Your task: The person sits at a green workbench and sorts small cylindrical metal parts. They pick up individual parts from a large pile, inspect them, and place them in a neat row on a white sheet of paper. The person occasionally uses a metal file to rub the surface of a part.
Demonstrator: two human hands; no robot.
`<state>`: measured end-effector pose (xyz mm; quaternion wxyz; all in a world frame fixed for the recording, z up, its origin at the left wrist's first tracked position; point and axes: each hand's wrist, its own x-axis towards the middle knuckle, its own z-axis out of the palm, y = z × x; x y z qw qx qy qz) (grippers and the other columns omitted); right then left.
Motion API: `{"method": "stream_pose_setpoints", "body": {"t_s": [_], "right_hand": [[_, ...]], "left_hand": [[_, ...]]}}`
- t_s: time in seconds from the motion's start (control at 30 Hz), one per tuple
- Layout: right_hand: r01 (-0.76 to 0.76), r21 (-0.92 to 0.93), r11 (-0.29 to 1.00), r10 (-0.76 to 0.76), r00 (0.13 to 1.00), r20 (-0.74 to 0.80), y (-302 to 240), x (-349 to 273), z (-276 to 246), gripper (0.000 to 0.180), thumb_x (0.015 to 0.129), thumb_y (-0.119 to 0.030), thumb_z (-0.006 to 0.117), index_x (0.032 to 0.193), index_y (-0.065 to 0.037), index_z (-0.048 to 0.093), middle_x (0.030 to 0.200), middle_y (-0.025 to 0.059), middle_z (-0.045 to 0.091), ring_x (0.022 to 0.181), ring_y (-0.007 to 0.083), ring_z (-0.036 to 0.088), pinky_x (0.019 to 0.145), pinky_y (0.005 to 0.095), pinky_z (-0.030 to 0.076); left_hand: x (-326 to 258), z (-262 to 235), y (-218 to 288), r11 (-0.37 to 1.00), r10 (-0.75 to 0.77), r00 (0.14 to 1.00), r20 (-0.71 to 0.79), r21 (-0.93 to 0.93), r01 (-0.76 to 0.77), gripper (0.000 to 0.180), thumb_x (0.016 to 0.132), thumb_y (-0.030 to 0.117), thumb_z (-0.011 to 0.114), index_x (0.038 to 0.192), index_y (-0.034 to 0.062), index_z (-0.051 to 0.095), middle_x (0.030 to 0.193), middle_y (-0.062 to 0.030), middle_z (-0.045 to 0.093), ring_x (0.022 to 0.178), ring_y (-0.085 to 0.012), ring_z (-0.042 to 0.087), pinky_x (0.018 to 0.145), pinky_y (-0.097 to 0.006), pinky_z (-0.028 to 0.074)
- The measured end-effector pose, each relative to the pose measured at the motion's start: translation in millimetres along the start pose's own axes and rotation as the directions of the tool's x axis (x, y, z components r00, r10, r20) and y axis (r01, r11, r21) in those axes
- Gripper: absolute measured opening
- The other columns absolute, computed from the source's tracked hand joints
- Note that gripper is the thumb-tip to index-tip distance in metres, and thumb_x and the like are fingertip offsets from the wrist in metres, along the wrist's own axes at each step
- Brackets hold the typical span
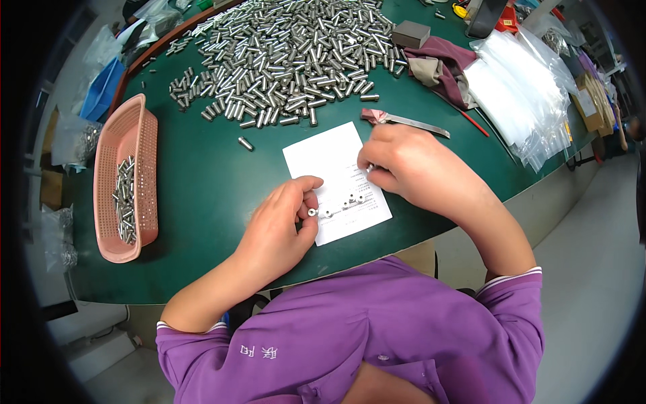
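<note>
Left hand [279,225] curled, grip pinching a small metal sleeve [312,212] on white paper [333,161]; right hand's [410,168] grip clamped on another.

Right in front of you on the green desk [202,182] lies a white printed paper slip [336,180], rectangular, tilted w/ its top edge leaning left, faint rows of dark print; your left hand [276,225] touches its lower left edge, your right hand [410,168] rests on its upper right corner. Far right of the desk: a fanned stack of clear plastic bags [518,101], flat & glossy, overhanging the desk edge. Beyond them, at the right rim, brown cardboard boxes [589,101] w/ pale labels, too small to make out. Upper left, off the desk, more clear bags [101,47], crumpled, beside a blue one [101,91].
</note>
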<state>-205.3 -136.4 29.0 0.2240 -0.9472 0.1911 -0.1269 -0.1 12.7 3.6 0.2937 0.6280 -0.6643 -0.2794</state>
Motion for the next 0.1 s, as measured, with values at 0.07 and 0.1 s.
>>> {"method": "stream_pose_setpoints", "body": {"t_s": [0.07,0.1], "right_hand": [[-0.051,0.016,0.999,0.049,0.996,0.078,-4.6,-10.1,3.4,0.016,0.077,-0.006,0.071,0.092,-0.003,0.067,0.09,0.0131,0.063,0.091,0.0329,0.063,0.082,0.0404,0.051],[-0.093,0.034,0.995,0.087,0.986,0.139,-7.3,-12.8,4.8,0.019,0.076,-0.007,0.072,0.094,-0.004,0.067,0.091,0.0135,0.063,0.093,0.0333,0.063,0.083,0.0403,0.051]], "left_hand": [[-0.8,4.5,-0.3,0.998,-0.028,1.0,0.001,-0.052,0.028,0.049,0.079,-0.005,0.067,0.125,0.0023,0.051,0.094,-0.0052,0.06,0.078,-0.016,0.057,0.072,-0.028,0.05],[-1.2,6.3,0.1,0.996,-0.038,0.999,-0.002,-0.078,0.038,0.049,0.08,-0.005,0.067,0.126,0.0025,0.051,0.094,-0.005,0.06,0.079,-0.0162,0.057,0.073,-0.028,0.05]]}}
